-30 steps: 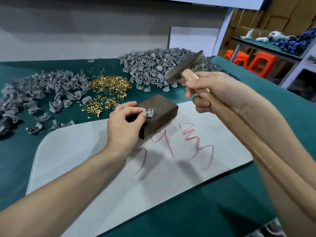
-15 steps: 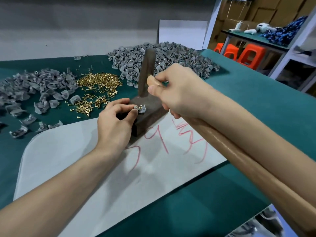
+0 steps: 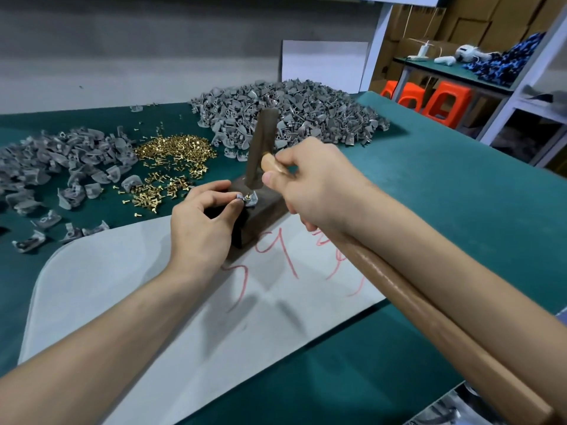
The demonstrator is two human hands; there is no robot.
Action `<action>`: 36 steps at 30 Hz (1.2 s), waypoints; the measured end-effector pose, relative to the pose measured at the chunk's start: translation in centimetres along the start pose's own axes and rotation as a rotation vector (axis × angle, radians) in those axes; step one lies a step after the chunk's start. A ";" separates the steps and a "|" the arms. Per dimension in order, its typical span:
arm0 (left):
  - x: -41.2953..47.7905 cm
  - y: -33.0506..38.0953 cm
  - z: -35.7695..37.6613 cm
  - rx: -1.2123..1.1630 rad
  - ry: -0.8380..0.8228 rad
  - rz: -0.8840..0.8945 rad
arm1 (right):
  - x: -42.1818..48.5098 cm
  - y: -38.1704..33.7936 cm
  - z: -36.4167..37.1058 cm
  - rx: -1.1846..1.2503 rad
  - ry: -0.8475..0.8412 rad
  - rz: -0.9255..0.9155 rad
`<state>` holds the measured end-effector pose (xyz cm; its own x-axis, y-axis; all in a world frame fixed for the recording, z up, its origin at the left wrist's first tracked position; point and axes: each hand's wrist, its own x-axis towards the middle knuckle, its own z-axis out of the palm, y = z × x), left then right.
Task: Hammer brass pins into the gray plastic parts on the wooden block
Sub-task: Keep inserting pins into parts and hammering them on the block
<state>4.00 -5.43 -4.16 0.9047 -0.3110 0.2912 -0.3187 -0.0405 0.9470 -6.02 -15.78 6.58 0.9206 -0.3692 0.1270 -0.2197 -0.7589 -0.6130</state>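
A dark wooden block (image 3: 260, 219) sits on a white sheet (image 3: 129, 286) at the table's middle. On its top lies a small gray plastic part (image 3: 249, 200) with a brass pin in it. My left hand (image 3: 201, 228) pinches the part at its left side with thumb and forefinger. My right hand (image 3: 310, 185) grips a hammer (image 3: 260, 148) close under its head. The dark metal head stands upright, its lower face down on the pin. The long wooden handle runs back along my right forearm.
Loose brass pins (image 3: 171, 161) lie in a heap on the green table (image 3: 445, 210) left of the block. Gray plastic parts form a big pile (image 3: 285, 115) behind and a spread (image 3: 52, 167) at the left. Orange stools (image 3: 441, 99) and shelving stand beyond the right edge.
The hammer has swung down from a raised, tilted position to upright on the pin. My left hand has kept pinching the gray part on the block.
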 end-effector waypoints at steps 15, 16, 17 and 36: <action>0.1 -0.1 0.0 -0.063 -0.035 -0.015 | 0.5 -0.6 0.1 -0.126 0.010 0.000; 0.0 -0.2 0.0 -0.075 -0.029 -0.023 | 0.7 -0.9 -0.7 -0.089 0.060 -0.037; 0.1 -0.3 0.0 -0.087 -0.024 -0.035 | 0.8 -1.0 -1.2 -0.046 0.102 -0.072; 0.1 -0.5 0.0 -0.144 -0.033 -0.019 | 0.0 -0.8 -0.2 -0.177 0.103 -0.051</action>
<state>4.22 -5.45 -4.65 0.8994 -0.3429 0.2709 -0.2557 0.0898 0.9626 -5.95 -15.32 7.22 0.8963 -0.3735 0.2391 -0.2350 -0.8573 -0.4580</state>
